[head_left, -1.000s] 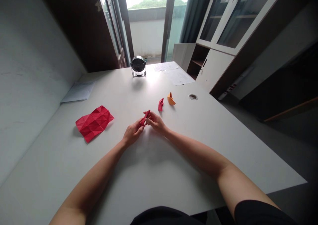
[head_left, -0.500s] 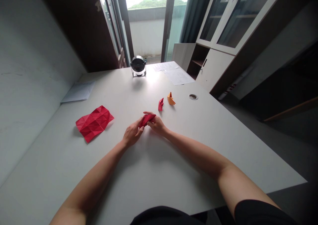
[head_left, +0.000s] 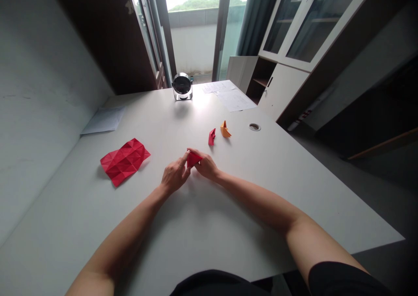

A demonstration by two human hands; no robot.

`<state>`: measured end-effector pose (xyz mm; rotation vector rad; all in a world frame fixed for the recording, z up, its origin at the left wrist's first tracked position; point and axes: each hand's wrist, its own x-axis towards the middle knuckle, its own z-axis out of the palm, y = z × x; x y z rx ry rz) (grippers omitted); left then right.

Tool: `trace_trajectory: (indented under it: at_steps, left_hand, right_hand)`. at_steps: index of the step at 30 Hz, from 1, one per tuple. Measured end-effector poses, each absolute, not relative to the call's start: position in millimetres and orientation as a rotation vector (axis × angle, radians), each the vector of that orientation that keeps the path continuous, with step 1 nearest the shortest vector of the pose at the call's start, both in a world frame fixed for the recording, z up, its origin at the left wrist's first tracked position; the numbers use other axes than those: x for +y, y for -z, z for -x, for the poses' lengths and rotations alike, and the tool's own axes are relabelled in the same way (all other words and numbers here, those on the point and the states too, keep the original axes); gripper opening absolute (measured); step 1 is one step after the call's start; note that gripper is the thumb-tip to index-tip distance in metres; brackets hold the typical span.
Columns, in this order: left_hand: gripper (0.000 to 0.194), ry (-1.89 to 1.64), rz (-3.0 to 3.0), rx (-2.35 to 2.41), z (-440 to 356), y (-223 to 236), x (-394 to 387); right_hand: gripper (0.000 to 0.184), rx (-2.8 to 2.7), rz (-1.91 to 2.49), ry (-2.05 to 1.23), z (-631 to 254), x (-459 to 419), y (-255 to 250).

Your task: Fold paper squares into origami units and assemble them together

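Note:
Between my two hands, low over the white table (head_left: pixel 261 191), is a small piece of folded red paper (head_left: pixel 193 159), one flat triangular face turned up toward me. My left hand (head_left: pixel 175 173) grips its left edge, with the index finger along the upper corner and the thumb below. My right hand (head_left: pixel 206 164) holds it from the right, fingers reaching behind the paper and partly hidden by it. Just beyond my right hand stand a small red origami piece (head_left: pixel 212 137) and an orange origami piece (head_left: pixel 225 129).
A creased sheet of red paper (head_left: pixel 126 162) lies to the left. White papers rest at the back left (head_left: pixel 103 120) and back right (head_left: pixel 233 96). A round black device on a metal stand (head_left: pixel 182 86) is at the far edge. A cable hole (head_left: pixel 254 127) sits at right.
The folded red paper has turned in my hands, from a narrow slanted shape to a broader triangular face. My left index finger has moved up onto its upper corner.

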<state>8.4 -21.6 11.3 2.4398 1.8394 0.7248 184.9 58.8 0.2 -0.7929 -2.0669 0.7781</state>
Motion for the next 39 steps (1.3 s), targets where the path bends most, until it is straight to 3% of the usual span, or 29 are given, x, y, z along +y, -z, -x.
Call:
trace_trajectory:
  at_steps: [13,21,30,39]
  left_hand:
    - [0.063,-0.79,-2.34,1.796,-14.6,-11.2,-24.0]
    - [0.048,-0.892,-2.106,1.891,-9.8,-12.4,-25.0]
    - [0.046,-1.269,-1.728,1.595,-3.0,-8.1,-14.2]
    - [0.054,-0.825,-2.228,1.821,-7.6,-7.6,-22.9]
  right_hand:
    - [0.045,-2.054,0.861,-0.653,-186.0,54.9,-3.2]
    - [0.022,-2.087,0.936,-0.565,-183.8,51.9,-0.3]
    - [0.021,-2.032,0.75,-0.796,-182.2,50.8,-8.9]
    - [0.02,-1.933,0.93,-0.76,-183.7,52.7,-6.4]
